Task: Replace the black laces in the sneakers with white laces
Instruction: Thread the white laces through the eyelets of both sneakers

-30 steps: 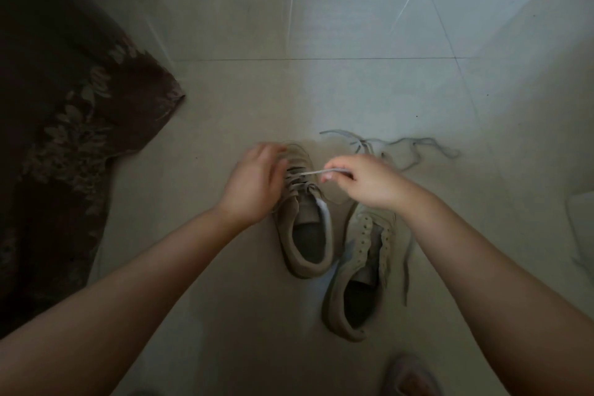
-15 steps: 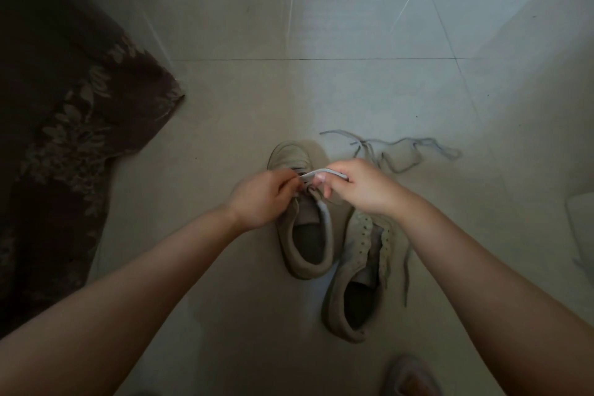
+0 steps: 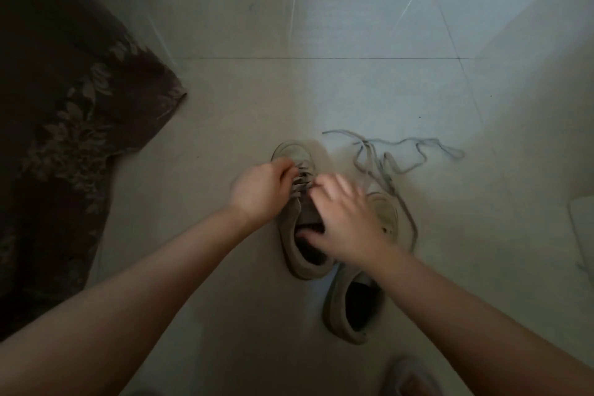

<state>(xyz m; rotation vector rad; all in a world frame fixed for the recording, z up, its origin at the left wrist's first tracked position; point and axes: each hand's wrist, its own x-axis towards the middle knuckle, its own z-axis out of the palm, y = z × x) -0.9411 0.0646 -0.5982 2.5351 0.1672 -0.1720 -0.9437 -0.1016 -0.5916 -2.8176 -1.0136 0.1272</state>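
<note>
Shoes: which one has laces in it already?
The left sneaker, the one both hands are on, shows laces crossing its front. The right sneaker, nearer the person, shows bare eyelets, and a loose lace lies on the floor beyond it.

Looks like a home interior, dimly lit. Floor (image 3: pixel 353 90) is large glossy pale tiles with thin grout lines, light streaks reflecting at top. Dark floral-patterned fabric (image 3: pixel 64 112), a bedspread or sofa cover, hangs down at left. Worn sneakers (image 3: pixel 299 254) sit directly on the floor; loose lace (image 3: pixel 405 154) lies near them.
</note>
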